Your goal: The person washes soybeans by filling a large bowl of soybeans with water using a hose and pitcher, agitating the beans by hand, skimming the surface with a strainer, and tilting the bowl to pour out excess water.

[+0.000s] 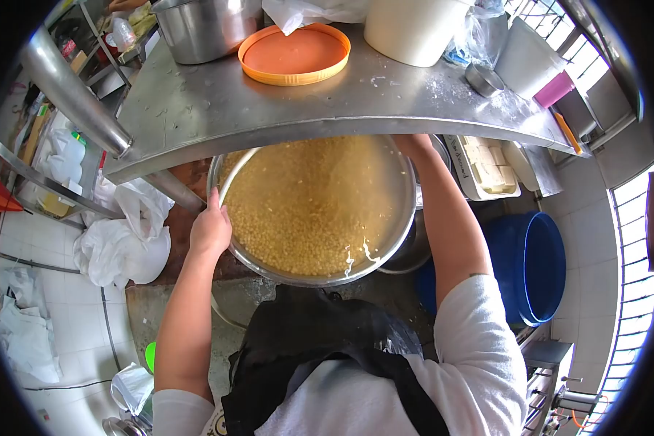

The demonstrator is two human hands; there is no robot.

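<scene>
A large round metal basin (328,279) holds many small yellow grains or beans under cloudy liquid. It is below the front edge of a steel shelf. At the basin's left rim is my left hand (211,227), fingers closed round the rim and a pale hose (234,174) that curves over the edge into the basin. My right hand (412,144) reaches to the far right rim; its fingers are mostly hidden under the shelf edge, so its grip cannot be made out.
The steel shelf (327,102) bears an orange lid (294,54), a metal pot (207,29) and a white bucket (414,33). At the right are a blue barrel (541,269) and a tray of pale blocks (487,171). White bags (127,247) sit left, beside a metal post (80,94).
</scene>
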